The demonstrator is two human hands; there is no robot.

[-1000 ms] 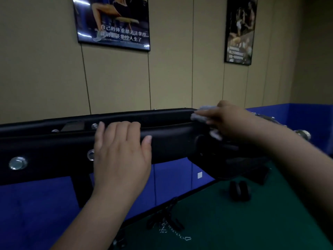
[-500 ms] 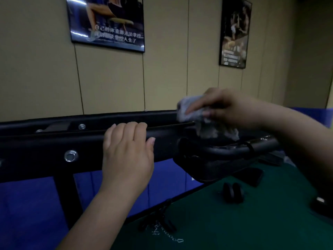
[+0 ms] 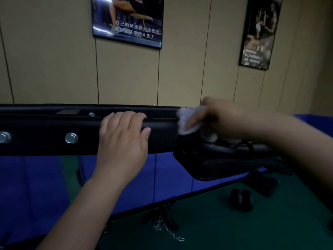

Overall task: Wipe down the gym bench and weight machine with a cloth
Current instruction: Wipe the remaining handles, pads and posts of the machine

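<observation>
Black padded bench across mid-frame, left hand rested flat on it, fingers relaxed, right hand clutched pale cloth at centre-right.

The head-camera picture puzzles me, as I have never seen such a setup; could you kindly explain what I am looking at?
The camera sits on a person's head, looking forward and down at their own two bare hands. The left hand rests on a long black padded bar of gym equipment, fingers curled over its top edge. The right hand, blurred, holds a pale cloth against the bar's end, above a black curved part. Below lie a green floor mat with a small chain. Two posters hang on the wall.
</observation>
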